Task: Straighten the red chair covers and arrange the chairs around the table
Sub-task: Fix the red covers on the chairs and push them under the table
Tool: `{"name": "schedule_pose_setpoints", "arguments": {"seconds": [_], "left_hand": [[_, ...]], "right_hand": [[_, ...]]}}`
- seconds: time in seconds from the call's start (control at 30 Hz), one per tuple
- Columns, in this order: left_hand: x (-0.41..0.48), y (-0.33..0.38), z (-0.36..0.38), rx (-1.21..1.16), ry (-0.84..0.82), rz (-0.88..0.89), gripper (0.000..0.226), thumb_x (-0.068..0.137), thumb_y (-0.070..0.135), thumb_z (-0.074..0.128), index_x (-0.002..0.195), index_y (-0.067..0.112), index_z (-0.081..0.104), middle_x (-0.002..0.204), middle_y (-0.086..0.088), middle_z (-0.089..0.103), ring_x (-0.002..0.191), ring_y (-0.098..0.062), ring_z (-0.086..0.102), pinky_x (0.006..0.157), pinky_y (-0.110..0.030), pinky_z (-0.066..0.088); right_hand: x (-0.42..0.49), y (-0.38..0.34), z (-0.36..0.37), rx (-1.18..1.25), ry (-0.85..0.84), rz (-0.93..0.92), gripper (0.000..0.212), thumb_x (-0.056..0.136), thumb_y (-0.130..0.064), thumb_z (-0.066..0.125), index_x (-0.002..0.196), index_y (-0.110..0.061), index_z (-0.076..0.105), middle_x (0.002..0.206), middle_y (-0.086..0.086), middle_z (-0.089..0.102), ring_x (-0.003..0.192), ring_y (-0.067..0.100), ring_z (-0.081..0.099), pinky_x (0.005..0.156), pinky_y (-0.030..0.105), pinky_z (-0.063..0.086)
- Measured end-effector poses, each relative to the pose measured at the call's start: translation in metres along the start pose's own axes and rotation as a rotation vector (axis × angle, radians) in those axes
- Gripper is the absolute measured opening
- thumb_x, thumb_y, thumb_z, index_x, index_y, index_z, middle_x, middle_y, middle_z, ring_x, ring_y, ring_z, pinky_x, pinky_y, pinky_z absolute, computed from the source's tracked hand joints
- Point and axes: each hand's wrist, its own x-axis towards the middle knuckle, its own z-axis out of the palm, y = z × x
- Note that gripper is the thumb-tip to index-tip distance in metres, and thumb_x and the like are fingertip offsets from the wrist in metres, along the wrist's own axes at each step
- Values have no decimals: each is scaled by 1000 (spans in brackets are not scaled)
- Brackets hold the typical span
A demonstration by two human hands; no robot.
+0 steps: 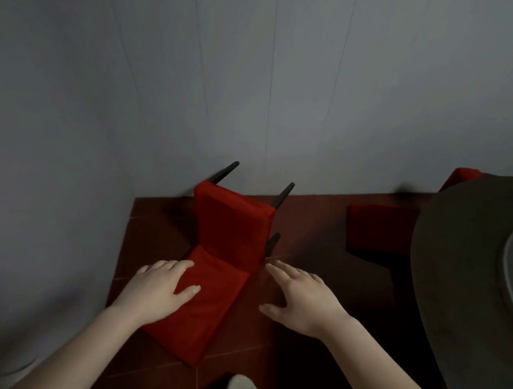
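Where the dark red floor tiles (308, 229) meet the grey wall (259, 98), one red fabric-covered chair (231, 233) lies tipped over, black legs wallward. Left hand (158, 288): flat on its backrest cover. Right hand (297, 298): spread, empty, just beside it. Round dark table (462, 281): right.

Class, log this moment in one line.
chair: tipped over on floor | left hand: open, on red cover | right hand: open, beside chair | table: at right

Three red chairs (226, 255) (379, 230) (463, 177), one table (450, 280), two hands (158, 285) (304, 299).
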Motion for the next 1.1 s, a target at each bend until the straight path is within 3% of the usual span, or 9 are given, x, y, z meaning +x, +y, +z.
{"name": "schedule_pose_setpoints", "arguments": {"seconds": [0.37, 0.6, 0.9, 1.1], "left_hand": [[175, -11, -13, -24, -28, -55, 74, 87, 76, 32, 147, 34, 37, 146, 10, 49, 135, -16, 44, 107, -40, 36], [230, -28, -24, -50, -43, -175, 72, 88, 74, 36, 147, 32, 38, 146, 8, 50, 134, -18, 45, 109, -41, 36], [249, -19, 3, -217, 11, -545, 70, 92, 68, 43, 148, 26, 40, 147, 4, 50, 134, -17, 46, 110, -42, 38], [246, 18, 35, -410, 31, -865, 72, 91, 69, 46, 148, 26, 40, 147, 4, 50, 133, -15, 47, 110, -41, 39]], "right_hand": [[185, 55, -45, -31, -115, -106, 88, 87, -63, 55, 156, -29, 13, 164, 1, 15, 148, 23, 19, 118, 42, 17], [273, 80, -50, -28, -220, -195, 90, 86, -64, 56, 156, -29, 12, 164, 1, 13, 149, 23, 18, 118, 42, 17], [385, 114, -48, -104, -402, -461, 90, 87, -64, 54, 157, -28, 10, 164, 0, 13, 148, 20, 19, 118, 41, 18], [433, 130, -41, -111, -615, -577, 91, 89, -64, 54, 157, -22, 11, 164, 2, 12, 149, 20, 19, 119, 43, 23]]}}
